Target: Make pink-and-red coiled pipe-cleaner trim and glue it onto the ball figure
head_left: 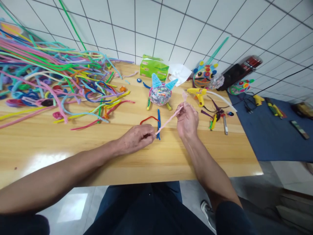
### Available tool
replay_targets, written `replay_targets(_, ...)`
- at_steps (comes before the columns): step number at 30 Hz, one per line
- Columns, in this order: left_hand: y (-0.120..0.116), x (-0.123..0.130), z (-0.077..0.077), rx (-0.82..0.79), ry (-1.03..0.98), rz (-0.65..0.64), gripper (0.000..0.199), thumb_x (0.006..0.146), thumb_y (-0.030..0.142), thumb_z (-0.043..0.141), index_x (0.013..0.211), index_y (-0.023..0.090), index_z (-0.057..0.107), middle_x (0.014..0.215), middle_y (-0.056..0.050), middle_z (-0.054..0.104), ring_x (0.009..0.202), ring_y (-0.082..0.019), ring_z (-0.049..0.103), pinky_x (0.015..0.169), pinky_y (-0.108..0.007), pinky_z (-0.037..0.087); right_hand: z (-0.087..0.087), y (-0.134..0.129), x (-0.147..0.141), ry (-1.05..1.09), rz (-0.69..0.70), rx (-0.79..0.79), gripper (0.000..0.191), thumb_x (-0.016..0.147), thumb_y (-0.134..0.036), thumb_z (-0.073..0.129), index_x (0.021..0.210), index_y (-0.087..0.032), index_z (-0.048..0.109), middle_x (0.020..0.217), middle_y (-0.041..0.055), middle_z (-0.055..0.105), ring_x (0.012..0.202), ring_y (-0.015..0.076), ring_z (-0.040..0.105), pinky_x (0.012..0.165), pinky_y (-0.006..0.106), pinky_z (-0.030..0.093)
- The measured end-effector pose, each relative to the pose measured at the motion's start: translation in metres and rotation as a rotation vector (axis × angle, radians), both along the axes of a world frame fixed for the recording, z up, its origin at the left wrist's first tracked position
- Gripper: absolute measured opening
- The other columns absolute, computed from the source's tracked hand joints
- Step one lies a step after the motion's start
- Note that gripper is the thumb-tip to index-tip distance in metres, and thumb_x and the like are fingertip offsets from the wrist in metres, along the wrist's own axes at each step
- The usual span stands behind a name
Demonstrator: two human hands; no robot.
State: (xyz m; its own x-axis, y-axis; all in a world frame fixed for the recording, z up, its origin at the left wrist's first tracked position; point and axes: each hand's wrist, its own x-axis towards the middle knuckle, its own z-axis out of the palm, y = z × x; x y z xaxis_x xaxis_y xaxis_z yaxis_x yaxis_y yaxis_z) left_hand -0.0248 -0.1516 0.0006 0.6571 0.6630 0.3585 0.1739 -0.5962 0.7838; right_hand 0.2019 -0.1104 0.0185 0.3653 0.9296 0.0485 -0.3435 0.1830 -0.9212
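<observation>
The counter [137, 168] has a smooth, light wood-grain top and stands against a white wall [146, 19] with dark grid lines; the floor [80, 202] is grey and glossy. Landmark: the figure [160, 94], a rounded, mottled, shiny body with ribbed light-blue ears and yellow-green feet. In front of the figure, the pink stem [168, 121] is suspended at a slant between both hands. The left hand [138, 138] has its grip pinched on the lower end; the right hand [187, 121] has its grip pinched near the upper end. Fuzzy blue stems [158, 124] and a bent red stem [149, 117] lie between the figure and the hands. Left of the figure: a tangled pile of fuzzy multicoloured stems [56, 67]. Behind the figure: a green soft tissue pack [153, 68], contents hidden, beside a crumpled white tissue [179, 73]. Right of the figure: a yellow glue gun [200, 94].
</observation>
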Motion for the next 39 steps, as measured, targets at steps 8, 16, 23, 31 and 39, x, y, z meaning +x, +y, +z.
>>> replay_targets(8, -0.007, 0.002, -0.004, 0.149, 0.09, -0.044, 0.023, 0.107, 0.014, 0.051, 0.085, 0.018, 0.059, 0.078, 0.001, 0.063, 0.07, -0.012, 0.061, 0.067, -0.023, 0.046, 0.018, -0.001, -0.002, 0.147, 0.084, -0.095, 0.035, 0.1, -0.043, 0.077, 0.078, -0.026, 0.056, 0.069, -0.0058, 0.052, 0.062, 0.0114, 0.053, 0.063, 0.024, 0.051)
replay_targets(16, -0.015, 0.003, -0.006, 0.26, 0.14, -0.092, 0.023, 0.106, 0.013, 0.051, 0.088, 0.018, 0.064, 0.082, -0.001, 0.066, 0.07, -0.014, 0.063, 0.064, -0.027, 0.047, 0.036, 0.002, 0.01, 0.155, 0.158, -0.143, 0.044, 0.106, -0.047, 0.074, 0.078, -0.026, 0.046, 0.063, -0.0096, 0.039, 0.05, 0.0095, 0.042, 0.05, 0.019, 0.046)
replay_targets(23, -0.015, 0.001, 0.001, 0.306, 0.121, -0.112, 0.022, 0.11, 0.025, 0.056, 0.093, 0.018, 0.067, 0.085, -0.004, 0.071, 0.074, -0.016, 0.067, 0.068, -0.026, 0.05, 0.058, -0.012, 0.016, -0.164, 0.192, -0.121, 0.053, 0.095, -0.065, 0.081, 0.076, -0.026, 0.049, 0.062, -0.0099, 0.039, 0.047, 0.008, 0.025, 0.041, 0.024, 0.022)
replay_targets(31, -0.006, -0.007, 0.013, -0.211, -0.318, 0.243, 0.036, 0.105, 0.052, 0.071, 0.108, 0.016, 0.073, 0.077, 0.001, 0.065, 0.06, -0.01, 0.05, 0.055, -0.022, 0.04, 0.081, -0.047, -0.015, -1.055, 0.441, 0.036, 0.024, 0.098, -0.034, 0.073, 0.077, -0.023, 0.068, 0.065, -0.0049, 0.059, 0.062, 0.0122, 0.048, 0.064, 0.031, 0.037)
replay_targets(39, 0.008, -0.004, 0.012, -0.307, -0.189, 0.289, 0.035, 0.106, 0.046, 0.059, 0.083, 0.019, 0.063, 0.072, 0.002, 0.058, 0.067, -0.013, 0.049, 0.064, -0.025, 0.04, 0.061, -0.028, -0.012, -1.127, 0.651, 0.023, 0.022, 0.101, -0.041, 0.07, 0.09, -0.024, 0.077, 0.077, -0.0011, 0.074, 0.069, 0.0156, 0.059, 0.067, 0.031, 0.04)
